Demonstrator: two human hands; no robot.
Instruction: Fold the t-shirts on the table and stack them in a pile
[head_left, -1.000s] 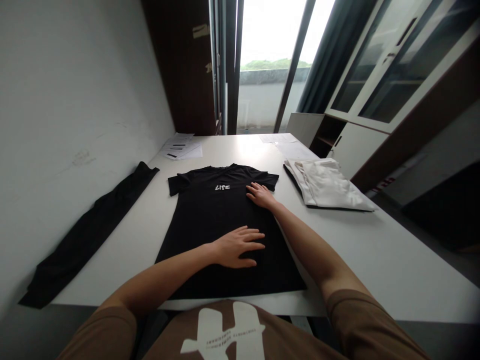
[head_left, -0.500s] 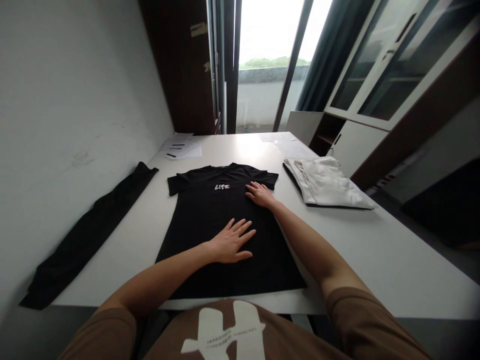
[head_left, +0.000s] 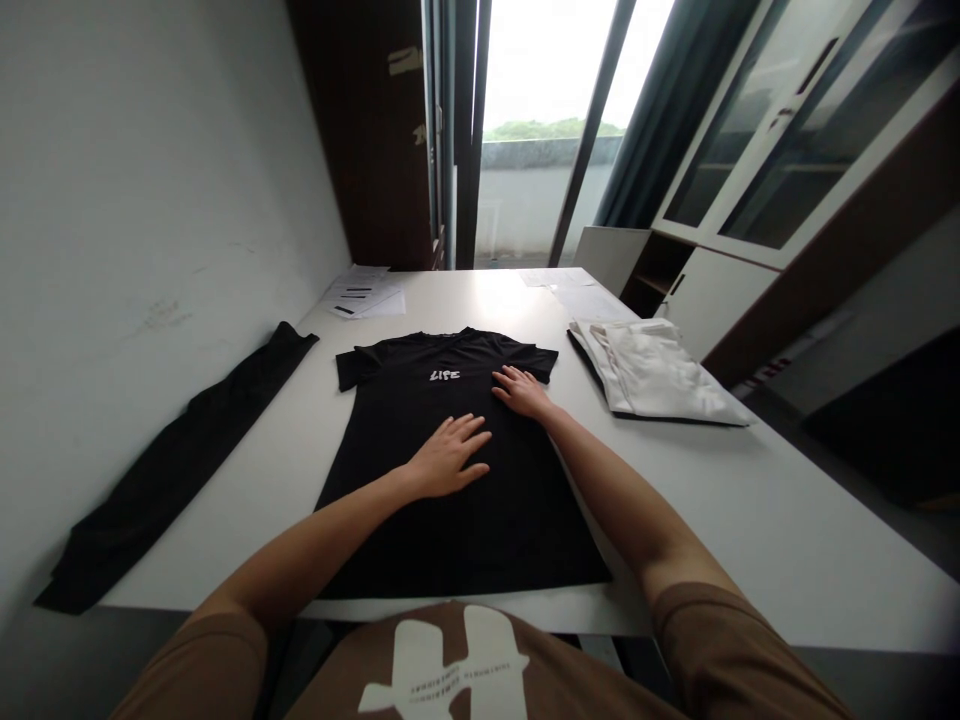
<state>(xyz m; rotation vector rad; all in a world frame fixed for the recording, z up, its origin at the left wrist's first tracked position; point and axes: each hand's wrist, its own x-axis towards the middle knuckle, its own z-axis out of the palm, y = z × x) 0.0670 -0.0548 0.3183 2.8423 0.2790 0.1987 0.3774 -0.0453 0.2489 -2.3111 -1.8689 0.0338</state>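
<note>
We have the shirt [head_left: 499, 500] spread out on the bench [head_left: 757, 530], collar [head_left: 442, 335] away from us, hem [head_left: 525, 586] close to the near edge, sleeves [head_left: 351, 368] out to both sides. It has a small white print [head_left: 444, 376] on its upper part.

What has just changed is the left hand [head_left: 448, 457]: over the last second it has slid up the cloth and a little to our left, and its fingers, which pointed more across the shirt, now aim more toward the print. It looks laid on the middle of the shirt, though we cannot tell how hard it presses. The right hand [head_left: 521, 392] has stayed put just below the sleeve on its own side. Neither grip holds anything: both hands are wide and palm down, with no cloth pinched. The shirt's outline has barely altered, so we judge this to be smoothing, with the right hand steadying while the left works; the body of the shirt already seems nearly flat, though the sleeves show offset layers.

Farther out, nothing has been touched. A long dark garment [head_left: 180, 460] lies along the wall [head_left: 150, 200] on our left, and a folded white cloth [head_left: 664, 365] rests on something black to our right. Papers [head_left: 364, 292] lie at the far left, short of the window [head_left: 540, 130].
</note>
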